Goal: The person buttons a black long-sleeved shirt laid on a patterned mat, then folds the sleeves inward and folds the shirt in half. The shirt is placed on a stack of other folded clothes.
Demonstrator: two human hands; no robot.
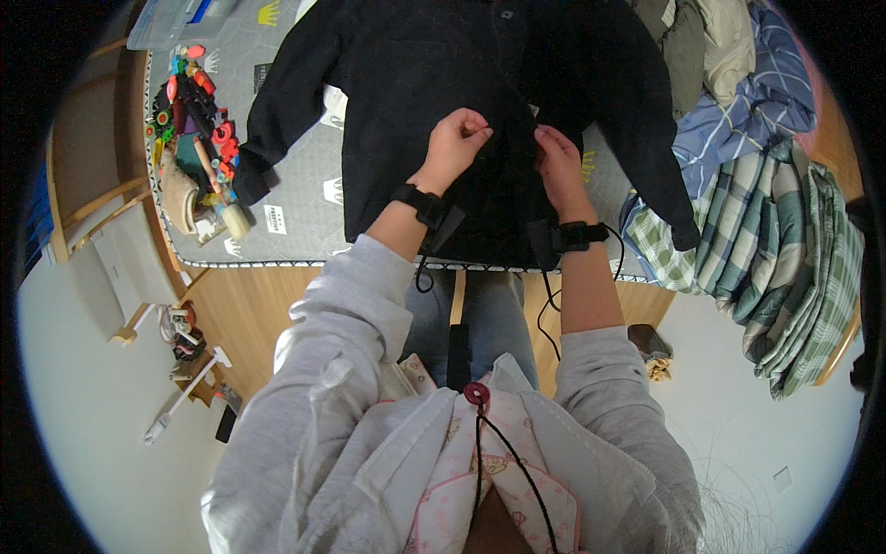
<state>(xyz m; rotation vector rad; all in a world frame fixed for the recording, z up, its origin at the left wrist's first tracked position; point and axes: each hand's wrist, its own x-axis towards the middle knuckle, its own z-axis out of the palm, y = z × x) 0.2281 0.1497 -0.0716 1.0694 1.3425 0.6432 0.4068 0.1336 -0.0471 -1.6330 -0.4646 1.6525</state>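
A black long-sleeved jacket (406, 74) lies spread out on a grey patterned mattress (300, 203), its sleeves angled out to both sides. A button shows near its top. My left hand (450, 148) is closed in a pinch on the front of the jacket, left of the opening. Across from it, my right hand (559, 164) pinches the other front edge, with a small pale tag-like patch just above the fingers. The fingertips partly cover the cloth they grip. Both wrists carry black straps with cables.
Small colourful toys (192, 115) are heaped at the mattress's left edge, near a wooden-handled brush (233, 220). A clear plastic box (175, 23) stands at the far left. Folded plaid bedding (766, 240) and a blue checked cloth (738, 129) are piled at right.
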